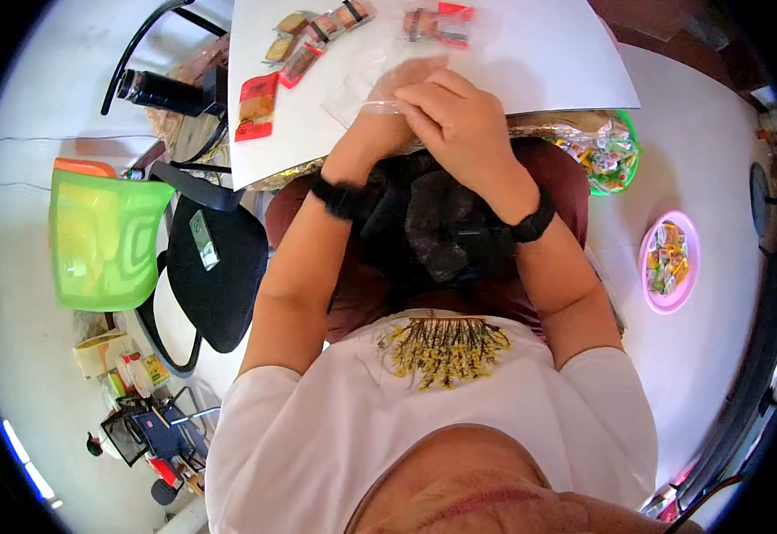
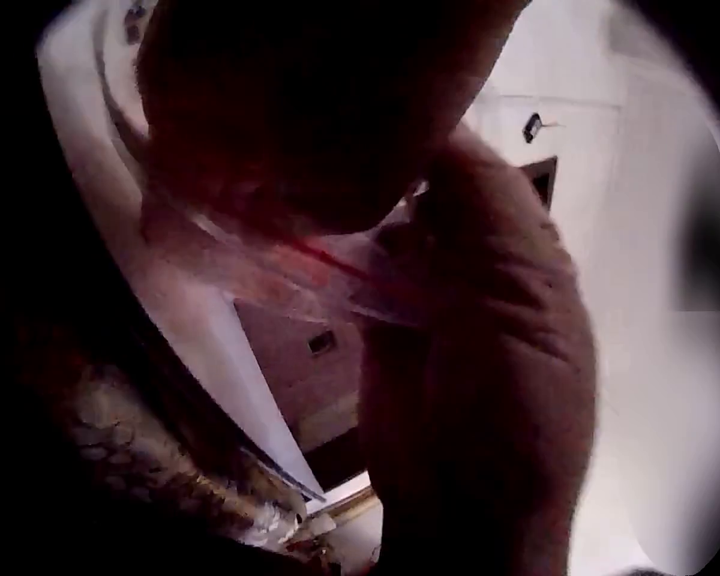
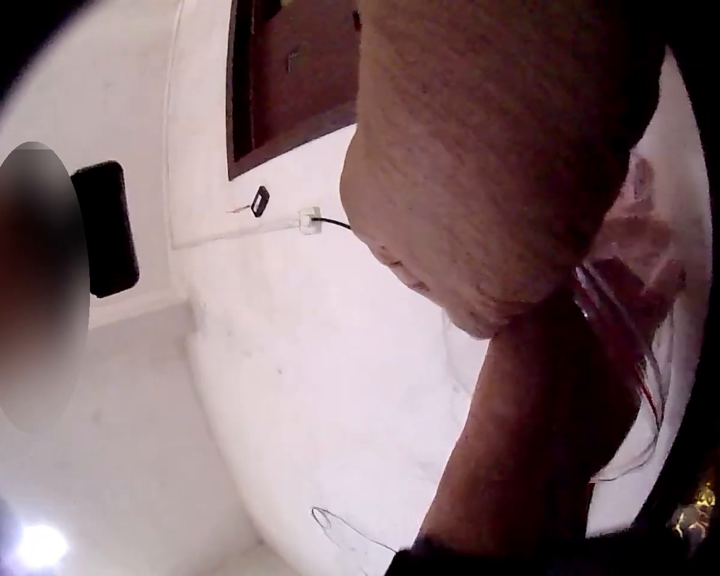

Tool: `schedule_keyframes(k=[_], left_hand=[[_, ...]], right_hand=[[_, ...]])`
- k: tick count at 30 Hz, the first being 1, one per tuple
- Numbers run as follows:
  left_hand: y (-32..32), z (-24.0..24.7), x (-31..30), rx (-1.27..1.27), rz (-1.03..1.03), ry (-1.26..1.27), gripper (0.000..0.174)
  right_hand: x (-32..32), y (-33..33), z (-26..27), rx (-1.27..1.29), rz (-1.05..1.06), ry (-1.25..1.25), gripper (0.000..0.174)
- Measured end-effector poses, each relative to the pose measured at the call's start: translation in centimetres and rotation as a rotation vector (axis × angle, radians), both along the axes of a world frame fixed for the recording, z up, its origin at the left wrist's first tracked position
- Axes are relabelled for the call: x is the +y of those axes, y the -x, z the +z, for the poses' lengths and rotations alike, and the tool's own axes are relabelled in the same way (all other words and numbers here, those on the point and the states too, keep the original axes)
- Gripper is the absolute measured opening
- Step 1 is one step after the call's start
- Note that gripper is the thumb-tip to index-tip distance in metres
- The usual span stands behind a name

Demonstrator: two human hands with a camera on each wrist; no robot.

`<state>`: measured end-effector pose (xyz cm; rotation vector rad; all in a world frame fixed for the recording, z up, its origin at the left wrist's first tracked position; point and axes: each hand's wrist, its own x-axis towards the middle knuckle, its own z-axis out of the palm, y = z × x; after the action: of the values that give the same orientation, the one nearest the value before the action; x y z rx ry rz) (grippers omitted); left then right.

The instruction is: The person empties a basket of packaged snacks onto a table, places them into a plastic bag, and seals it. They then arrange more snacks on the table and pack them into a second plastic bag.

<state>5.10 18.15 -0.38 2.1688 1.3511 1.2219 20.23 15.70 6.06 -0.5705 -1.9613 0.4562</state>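
In the head view, a clear plastic bag (image 1: 345, 105) is at both hands above the white table's front edge. My left hand (image 1: 393, 111) grips it from below, fingers partly hidden. My right hand (image 1: 464, 129) crosses over the left, thumb and fingers pinching the plastic. Just beyond lie small wrapped pieces (image 1: 421, 24) with red packaging, seemingly under or in clear film; which cannot be told. The left wrist view shows the stretched clear film (image 2: 300, 270) between dark, close hands. In the right wrist view, film (image 3: 618, 330) shows beside the overlapping hands.
A red packet (image 1: 256, 107) and several small wrapped pieces (image 1: 321, 28) lie on the table's left part. To the right are a green-rimmed basket (image 1: 629, 169) and a pink bowl (image 1: 645, 267) of small packets. A black chair (image 1: 228, 276) and a green chair back (image 1: 103, 240) stand left.
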Motion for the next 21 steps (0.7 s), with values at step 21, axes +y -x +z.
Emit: schedule_keyframes(k=[21], left_hand=[[12.2, 7.0, -1.5, 0.938, 0.702, 0.269, 0.026]], right_hand=[[0.0, 0.1, 0.4, -0.011, 0.007, 0.082, 0.005]])
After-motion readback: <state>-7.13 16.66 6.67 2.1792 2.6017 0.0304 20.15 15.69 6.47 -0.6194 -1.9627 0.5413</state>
